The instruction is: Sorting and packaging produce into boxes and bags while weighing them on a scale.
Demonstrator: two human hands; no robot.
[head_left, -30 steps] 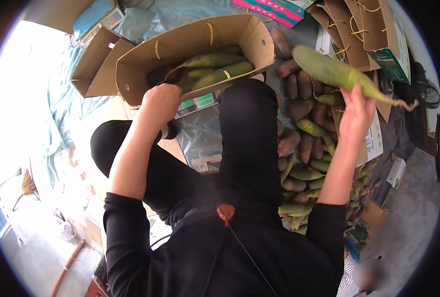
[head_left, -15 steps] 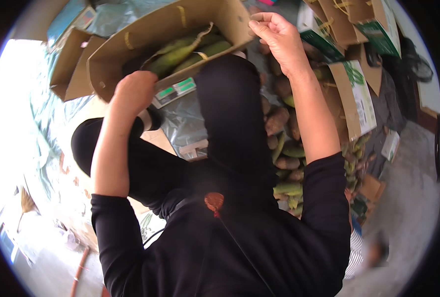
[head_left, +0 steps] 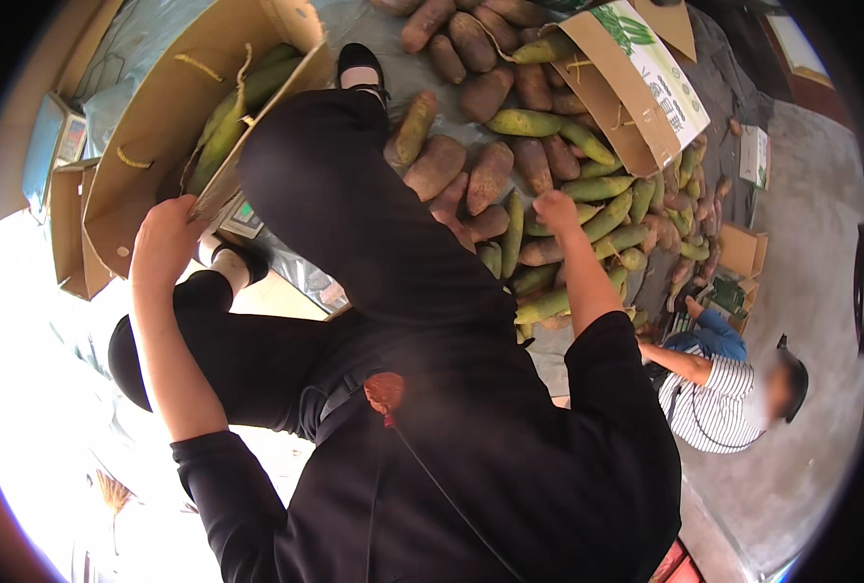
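My left hand (head_left: 165, 233) is closed on the near edge of an open cardboard box (head_left: 145, 117) with yellow cord handles. Long green radishes (head_left: 220, 146) lie inside it, one with a dry, stringy stem. Over a heap of vegetables on the right, my right hand (head_left: 556, 211) has its fingers curled in. What they hold, if anything, is hidden. Close to that hand lie green radishes (head_left: 612, 222) and reddish-brown, thick roots (head_left: 490, 178).
Part of a scale (head_left: 243, 216) with a green display shows beneath the box. A second cardboard box (head_left: 636, 92) lies tipped among the vegetables. At the right a person in a striped shirt (head_left: 714, 403) sits low. My bent knee (head_left: 325, 185) stands between box and heap.
My view has swung to the right. My right hand has left the box's far right corner and is now over the heap. My left hand remains on the box.
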